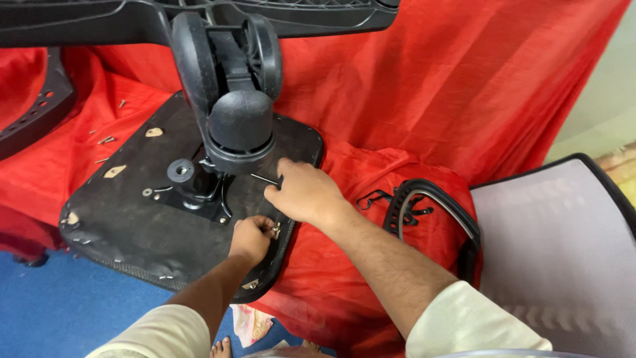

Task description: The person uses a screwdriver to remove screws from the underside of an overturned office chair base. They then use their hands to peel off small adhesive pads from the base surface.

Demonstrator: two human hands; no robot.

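Red cloth point(464, 79) is covering the whole bench, and a black seat pan point(132, 219) is lying upside down on it with its metal bracket point(199, 192) facing up. Right hand point(301, 193) is sitting at about 3 o'clock from the bracket, fingers closed around a thin hex key point(264, 178) that's poking toward the bracket. Left hand point(252, 237) is curled shut at 5 o'clock near the pan's edge, pinching what looks like a small screw point(275, 231), though it's kinda hard to tell. A caster point(232, 59) is hanging at 12 o'clock, blocking part of the bracket. An armrest point(430, 212) is lying at 3 o'clock, with a grey cushion point(556, 252) beyond it. Loose screws point(106, 140) are scattered at 10 o'clock.
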